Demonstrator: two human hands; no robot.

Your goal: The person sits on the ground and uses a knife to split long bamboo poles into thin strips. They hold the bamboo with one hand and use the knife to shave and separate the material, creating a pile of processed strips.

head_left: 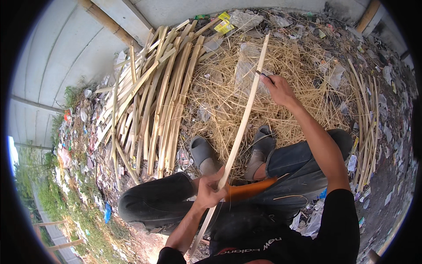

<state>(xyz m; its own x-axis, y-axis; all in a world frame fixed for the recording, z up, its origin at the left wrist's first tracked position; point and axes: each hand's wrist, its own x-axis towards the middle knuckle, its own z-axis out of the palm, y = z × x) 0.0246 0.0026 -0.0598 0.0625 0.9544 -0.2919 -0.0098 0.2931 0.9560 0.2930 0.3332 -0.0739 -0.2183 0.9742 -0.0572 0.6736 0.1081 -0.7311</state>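
Note:
A long, pale bamboo strip [244, 119] slants across my lap, its far end pointing up and away from me. My left hand [212, 190] is closed around its lower part, above my thighs. Farther out, my right hand [280, 91] grips a small dark knife [266, 78], mostly hidden by the fingers. The knife's dark tip lies against the strip's upper part. An orange object [251, 189] rests across my lap beside the left hand; I cannot make out its kind.
A large pile of split bamboo strips [165, 97] lies at the left. Straw-like shavings [303, 110] cover the ground ahead, around my grey shoes [203, 152]. Thinner strips [366, 127] lie at the right. A pale wall [52, 57] with bamboo poles stands behind the pile.

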